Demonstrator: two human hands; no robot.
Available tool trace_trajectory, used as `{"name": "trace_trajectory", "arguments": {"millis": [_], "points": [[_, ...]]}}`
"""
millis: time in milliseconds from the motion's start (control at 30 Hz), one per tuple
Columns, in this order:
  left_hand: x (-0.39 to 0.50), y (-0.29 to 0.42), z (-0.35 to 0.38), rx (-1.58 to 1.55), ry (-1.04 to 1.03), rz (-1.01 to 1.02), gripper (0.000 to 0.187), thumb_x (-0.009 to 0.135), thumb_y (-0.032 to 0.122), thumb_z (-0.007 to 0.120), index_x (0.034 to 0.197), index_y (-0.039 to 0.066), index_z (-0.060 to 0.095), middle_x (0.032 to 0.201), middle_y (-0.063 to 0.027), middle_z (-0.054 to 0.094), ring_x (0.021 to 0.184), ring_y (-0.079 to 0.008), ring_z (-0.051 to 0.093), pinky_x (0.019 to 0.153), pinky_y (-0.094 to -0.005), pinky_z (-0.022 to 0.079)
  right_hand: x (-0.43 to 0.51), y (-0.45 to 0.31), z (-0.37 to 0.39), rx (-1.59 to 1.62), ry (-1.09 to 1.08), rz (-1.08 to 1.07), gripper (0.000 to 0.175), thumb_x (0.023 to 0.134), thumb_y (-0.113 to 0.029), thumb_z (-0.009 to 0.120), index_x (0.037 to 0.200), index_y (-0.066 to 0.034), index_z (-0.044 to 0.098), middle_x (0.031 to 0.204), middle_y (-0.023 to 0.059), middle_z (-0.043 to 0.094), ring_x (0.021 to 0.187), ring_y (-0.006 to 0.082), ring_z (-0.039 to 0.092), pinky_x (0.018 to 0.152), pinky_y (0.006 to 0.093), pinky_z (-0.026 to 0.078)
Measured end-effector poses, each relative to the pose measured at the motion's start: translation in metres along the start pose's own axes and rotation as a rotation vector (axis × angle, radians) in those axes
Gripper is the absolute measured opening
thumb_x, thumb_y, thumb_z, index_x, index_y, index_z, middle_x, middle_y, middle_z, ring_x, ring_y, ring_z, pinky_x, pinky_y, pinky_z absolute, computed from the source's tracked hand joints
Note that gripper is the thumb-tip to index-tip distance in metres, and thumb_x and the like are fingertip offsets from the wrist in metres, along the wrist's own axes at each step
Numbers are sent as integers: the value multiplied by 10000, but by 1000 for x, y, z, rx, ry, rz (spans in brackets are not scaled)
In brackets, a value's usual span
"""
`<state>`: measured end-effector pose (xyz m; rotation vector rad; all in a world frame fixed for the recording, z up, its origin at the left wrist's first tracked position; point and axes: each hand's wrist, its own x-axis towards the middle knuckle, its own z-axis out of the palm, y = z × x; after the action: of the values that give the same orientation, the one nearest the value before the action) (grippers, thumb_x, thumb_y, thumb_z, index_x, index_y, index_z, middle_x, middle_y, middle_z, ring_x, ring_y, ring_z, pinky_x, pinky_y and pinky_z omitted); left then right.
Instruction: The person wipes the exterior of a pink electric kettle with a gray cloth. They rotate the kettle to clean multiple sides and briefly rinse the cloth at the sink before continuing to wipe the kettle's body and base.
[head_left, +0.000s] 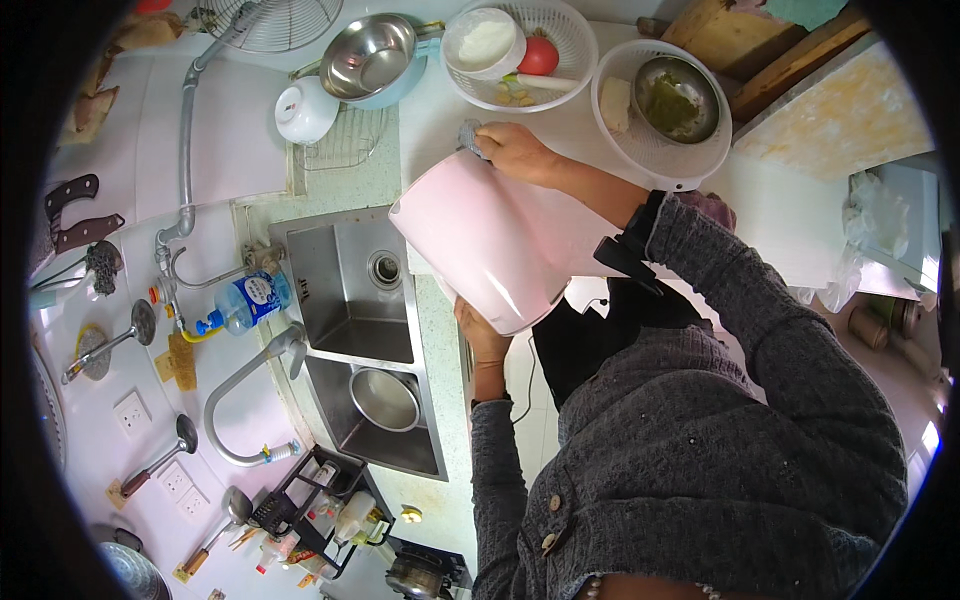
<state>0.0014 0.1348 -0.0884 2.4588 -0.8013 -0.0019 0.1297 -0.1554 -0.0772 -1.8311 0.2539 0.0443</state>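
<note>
A large, glossy pale pink rounded vessel or appliance housing (487, 240) is held tilted between my hands, over the counter edge beside the sink. My left hand (480, 330) supports it low down near its darker-rimmed end, with some fingers hidden behind it. My right hand (517, 150) is at the opposite end and pinches a grey scrubber or cloth (471, 137) at the rim. Whether the pink piece is hollow cannot be seen from here.
A double steel sink (352, 285) lies to the left, with a metal pot (384, 399) in one basin. White baskets (480, 94) (622, 161) with food and bowls stand on the counter. A steel bowl (367, 56) and white bowl (306, 110) sit behind the sink. A cable hangs below.
</note>
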Motion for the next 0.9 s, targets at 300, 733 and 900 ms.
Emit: {"name": "trace_trajectory", "arguments": {"millis": [300, 733, 900], "points": [[-7, -25, -1, -7, -63, 40, 700, 699, 148, 780, 1292, -35, 455, 1211, -184, 589, 1178, -393, 493, 1034, -490, 336, -17, -38, -13, 155, -50, -121, 272, 958, -98, 555, 1202, -81, 673, 1014, 82, 635, 970, 200, 583, 858, 326, 457], [66, 2, -94, -504, -646, -195, 971, 646, 264, 791, 1447, 26, 297, 1463, -200, 364, 1390, -392, 286, 1150, -489, 221, -31, -28, -11, 191, 60, -272, 225, 933, -49, 560, 1134, -23, 656, 1031, 86, 638, 933, 200, 600, 848, 312, 475], [107, 37, -90, -915, -306, -471, 1280, 705, 384, 834, 1514, -17, -73, 1511, -197, 234, 1389, -341, 294, 1141, -465, 257, -36, -36, 16, 87, 233, -281, 220, 909, -68, 597, 1116, -33, 662, 1042, 122, 589, 1002, 255, 565, 877, 351, 466]]}}
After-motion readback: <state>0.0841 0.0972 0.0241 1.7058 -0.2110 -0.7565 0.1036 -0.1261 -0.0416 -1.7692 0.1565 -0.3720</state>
